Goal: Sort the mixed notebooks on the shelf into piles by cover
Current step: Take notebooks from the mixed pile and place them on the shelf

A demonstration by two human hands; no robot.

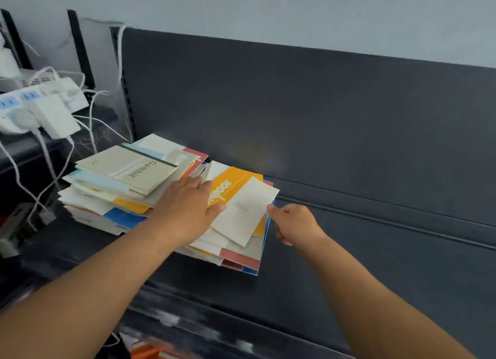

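On top of the right-hand pile [240, 258], the left hand [188, 205] lies flat and palm down with straight fingers. It reaches across the place where the two stacks meet, and its thumb rests at the left edge of a cream notebook [245, 211]. At that notebook's right edge, the right hand [296, 223] has its fingers curled and its thumb tip touching the cover's corner. Whether it pinches the cover or only touches it cannot be told.

The cream notebook lies tilted on an orange notebook [237, 183] with white lettering. Beneath these the pile fans out unevenly, showing red, blue and white covers at its near edge. Close beside it on the left, a taller left pile [107, 205] is topped by a grey-green Gambit notebook [139, 168].

Both piles sit toward the left end of a dark shelf [349, 264], against a dark back panel [295, 111]. Farther left, white power strips [40, 109] with plugged-in adapters trail white cables [92, 122]. A pale wall [268, 9] rises behind.
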